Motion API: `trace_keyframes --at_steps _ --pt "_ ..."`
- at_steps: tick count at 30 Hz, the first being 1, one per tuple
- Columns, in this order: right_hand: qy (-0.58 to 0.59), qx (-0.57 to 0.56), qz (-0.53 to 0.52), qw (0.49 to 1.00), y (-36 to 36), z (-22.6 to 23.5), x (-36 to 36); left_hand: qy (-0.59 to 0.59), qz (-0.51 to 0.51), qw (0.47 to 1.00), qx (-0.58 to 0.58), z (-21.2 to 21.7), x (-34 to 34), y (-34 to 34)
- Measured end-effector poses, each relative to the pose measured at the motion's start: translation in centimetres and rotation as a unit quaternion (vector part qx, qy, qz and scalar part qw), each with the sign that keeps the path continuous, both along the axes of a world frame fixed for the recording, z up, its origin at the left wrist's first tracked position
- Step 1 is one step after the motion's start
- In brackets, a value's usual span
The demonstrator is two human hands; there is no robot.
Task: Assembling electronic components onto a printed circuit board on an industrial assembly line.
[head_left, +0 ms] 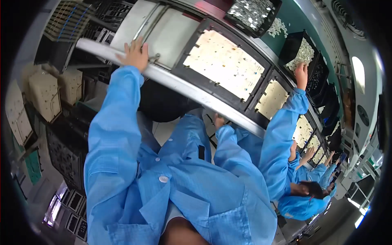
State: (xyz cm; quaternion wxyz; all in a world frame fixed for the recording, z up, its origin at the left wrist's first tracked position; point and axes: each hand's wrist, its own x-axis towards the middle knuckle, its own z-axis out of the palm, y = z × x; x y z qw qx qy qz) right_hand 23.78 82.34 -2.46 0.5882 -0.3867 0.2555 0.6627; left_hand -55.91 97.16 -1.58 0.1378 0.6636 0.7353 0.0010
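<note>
Both hands (134, 53) off boards (222, 63)

A long conveyor line with a curved metal rail (192, 92) runs from near left to far right, carrying black-framed pale panels (223, 63). Black bins (253, 14) of small white parts sit on the green far counter (296, 18). Stacked cream trays (45, 94) stand at left. Bright lamps (358, 73) glow at right.
</note>
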Motion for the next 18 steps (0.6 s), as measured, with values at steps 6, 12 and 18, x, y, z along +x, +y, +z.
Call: trace_keyframes --at_steps 6,12,18 --pt "0.401 0.294 -0.303 0.813 -0.1 5.0 -9.5 0.099 0.036 0.988 0.113 -2.9 -3.8 -0.6" --pt "0.526 0.360 -0.639 0.431 -20.5 3.8 -3.5 0.057 0.027 0.986 0.153 -3.0 -3.2 -0.1" --pt "0.694 0.256 -0.659 -0.135 -28.4 -4.4 -14.4 0.065 0.001 0.982 0.177 -3.4 -4.2 -1.0"
